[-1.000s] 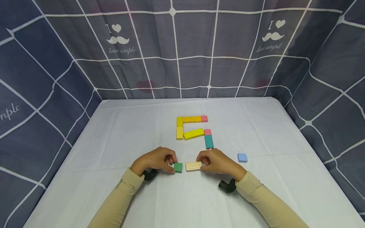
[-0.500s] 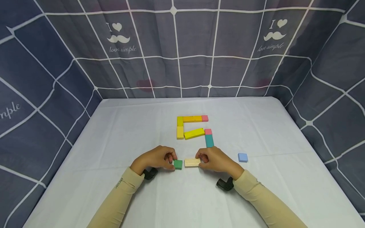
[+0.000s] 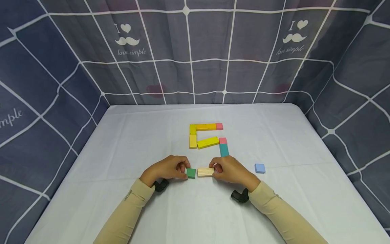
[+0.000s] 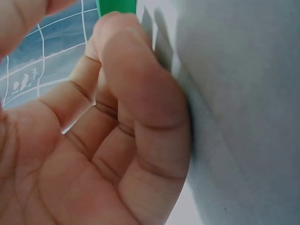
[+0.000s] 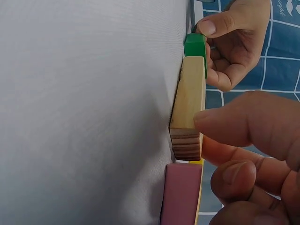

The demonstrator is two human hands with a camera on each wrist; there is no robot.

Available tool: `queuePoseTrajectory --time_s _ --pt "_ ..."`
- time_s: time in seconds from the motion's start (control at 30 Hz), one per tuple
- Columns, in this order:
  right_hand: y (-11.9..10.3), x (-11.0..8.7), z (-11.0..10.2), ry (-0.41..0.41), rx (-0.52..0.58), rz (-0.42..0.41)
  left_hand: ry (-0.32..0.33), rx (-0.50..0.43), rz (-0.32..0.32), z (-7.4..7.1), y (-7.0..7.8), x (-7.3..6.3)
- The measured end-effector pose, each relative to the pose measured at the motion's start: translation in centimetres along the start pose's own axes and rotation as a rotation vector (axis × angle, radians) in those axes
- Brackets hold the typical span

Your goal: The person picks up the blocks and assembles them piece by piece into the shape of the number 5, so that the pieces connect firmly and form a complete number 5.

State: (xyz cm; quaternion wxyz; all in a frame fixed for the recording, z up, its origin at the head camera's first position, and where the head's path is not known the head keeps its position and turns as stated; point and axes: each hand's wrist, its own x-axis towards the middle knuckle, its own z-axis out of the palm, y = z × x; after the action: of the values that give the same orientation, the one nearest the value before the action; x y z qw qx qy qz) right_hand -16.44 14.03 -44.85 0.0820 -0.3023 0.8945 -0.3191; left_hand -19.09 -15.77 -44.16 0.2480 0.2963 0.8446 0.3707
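In the head view my left hand [image 3: 170,167] pinches a small green block [image 3: 191,173] at its left side between thumb and finger. My right hand [image 3: 233,172] holds the right end of a ridged, plain wood block [image 3: 205,172] the same way. Both blocks lie on the white cloth, in line, with a narrow gap between them. From the right wrist, the thumb and fingers sit at the near end of the wood block [image 5: 188,93], and a pink block [image 5: 180,194] lies close by. Only an edge of the green block [image 4: 117,5] shows in the left wrist view.
Beyond the hands, yellow and orange blocks [image 3: 206,127], pink end blocks [image 3: 223,140] and a teal block [image 3: 223,150] form an angular figure. My right hand partly covers its near end. A light blue block [image 3: 260,168] lies to the right on the white cloth [image 3: 146,135].
Both hands have slid their blocks a little forward, away from me. The wood block has also shifted slightly left, so the gap to the green block is smaller.
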Motion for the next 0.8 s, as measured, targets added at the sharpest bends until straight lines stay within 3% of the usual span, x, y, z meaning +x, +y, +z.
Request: queuePoseTrajectory --time_s 0.8 --pt "0.09 0.03 -0.09 -0.005 0.004 0.006 0.015 0.020 -0.018 0.31 0.13 0.44"
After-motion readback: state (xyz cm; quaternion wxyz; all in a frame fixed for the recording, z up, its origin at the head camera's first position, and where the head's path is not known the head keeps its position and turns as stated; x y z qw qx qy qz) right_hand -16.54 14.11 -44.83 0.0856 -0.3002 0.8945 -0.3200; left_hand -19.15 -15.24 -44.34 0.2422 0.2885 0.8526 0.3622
